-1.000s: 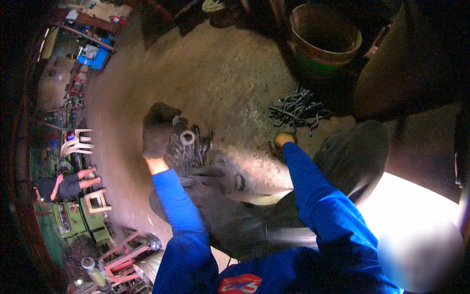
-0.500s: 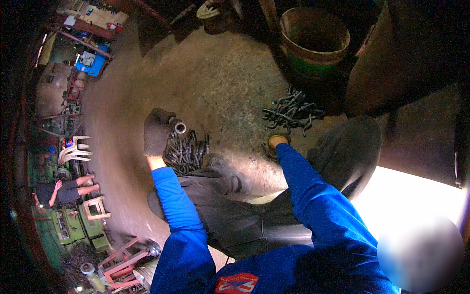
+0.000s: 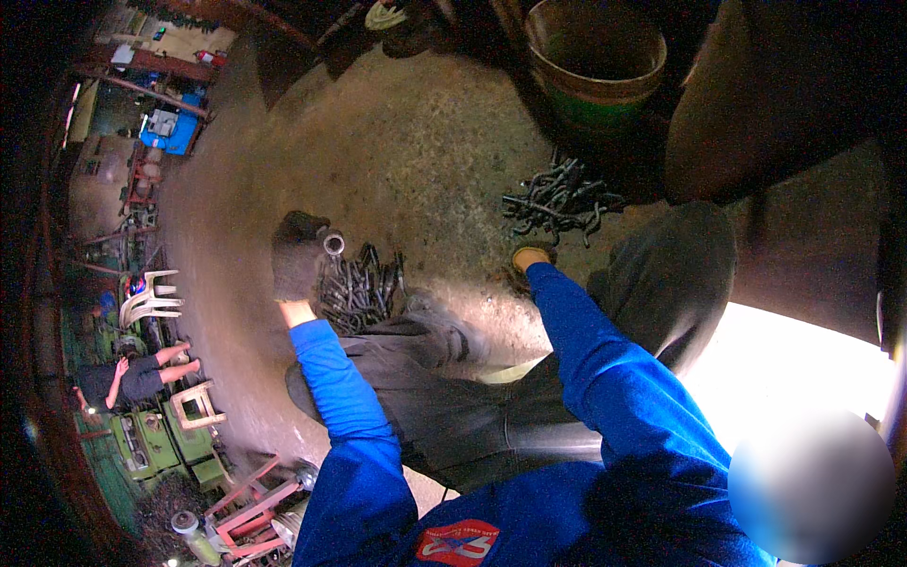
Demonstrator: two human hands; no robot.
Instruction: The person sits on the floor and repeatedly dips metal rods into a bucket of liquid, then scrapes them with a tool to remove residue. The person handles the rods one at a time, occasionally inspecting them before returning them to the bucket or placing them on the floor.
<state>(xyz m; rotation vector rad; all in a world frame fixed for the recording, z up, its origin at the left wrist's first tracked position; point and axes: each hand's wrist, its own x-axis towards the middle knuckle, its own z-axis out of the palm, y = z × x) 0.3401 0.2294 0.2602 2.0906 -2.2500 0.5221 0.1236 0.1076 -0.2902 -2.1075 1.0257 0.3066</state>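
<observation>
My left hand [image 3: 299, 253], in a dark work glove, is closed round a short metal tube [image 3: 333, 244] whose hollow round end faces up. Just right of it and below, a heap of dark metal rods [image 3: 361, 285] lies on the floor beside my leg. My right hand [image 3: 531, 257] is low between my knees, its glove showing a yellowish cuff. Its fingers are lost in shadow, so I cannot make out whether it holds anything. A second pile of bent dark rods [image 3: 559, 200] lies on the floor just beyond that hand.
A rusty-rimmed green bucket [image 3: 590, 94] stands at the far right, near a large dark curved surface [image 3: 756, 104]. Far left are a white plastic chair [image 3: 149, 298], a stool [image 3: 198, 404], green machinery [image 3: 142, 444] and another person [image 3: 128, 376]. Bare concrete floor [image 3: 406, 132] lies ahead.
The view has shifted slightly, so the bucket and right-hand pile sit a little higher and further left. My left hand still grips the tube; both hands keep nearly the same places.
</observation>
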